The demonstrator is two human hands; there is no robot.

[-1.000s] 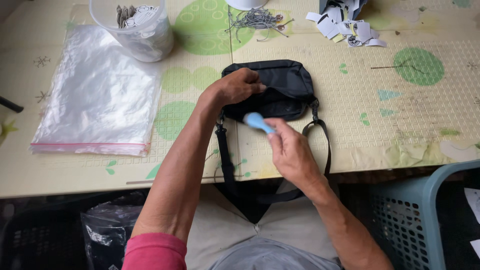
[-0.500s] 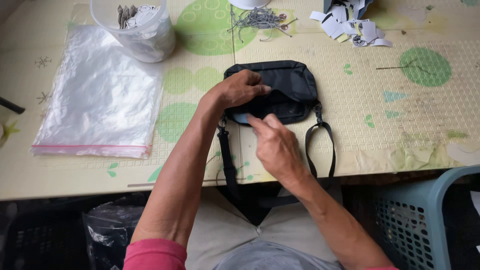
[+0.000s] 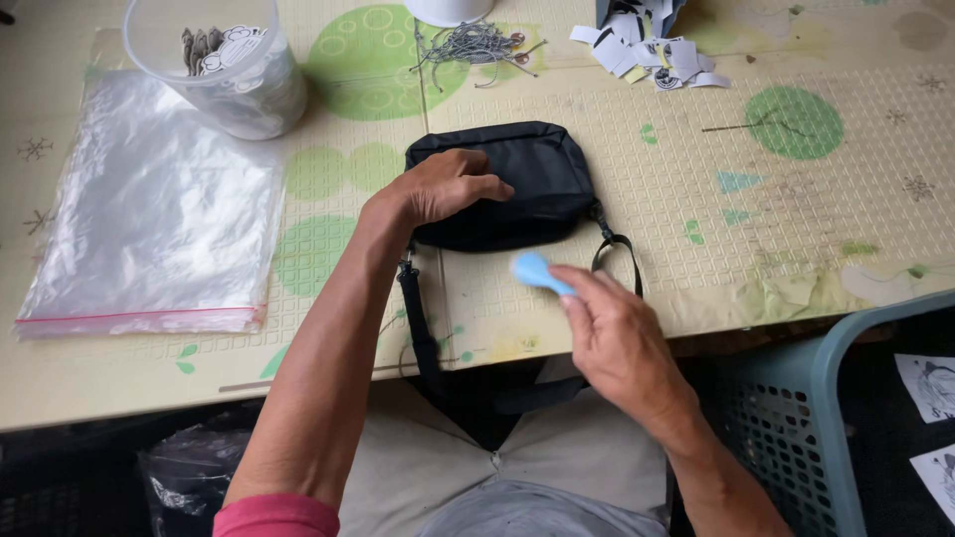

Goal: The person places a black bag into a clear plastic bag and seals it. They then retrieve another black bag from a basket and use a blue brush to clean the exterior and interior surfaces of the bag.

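A small black bag (image 3: pixel 542 174) lies flat on the patterned table (image 3: pixel 796 219), its black strap (image 3: pixel 418 328) hanging over the near edge toward my lap. My left hand (image 3: pixel 443 187) rests palm down on the bag's left part, pressing it. My right hand (image 3: pixel 617 338) is just in front of the bag, near the table edge, and pinches a small light-blue object (image 3: pixel 537 270) between its fingers. The blue object hovers a little in front of the bag's lower edge, not touching it.
A stack of clear zip bags (image 3: pixel 149 219) lies at the left. A clear plastic tub (image 3: pixel 224 65) with small pieces stands behind it. Grey cords (image 3: pixel 477 45) and cut paper tags (image 3: pixel 647 50) lie at the back. A teal basket (image 3: pixel 796 418) stands at my right.
My right hand went in to the bag's front edge with the blue object, then drew back toward me. My left hand stayed on the bag.
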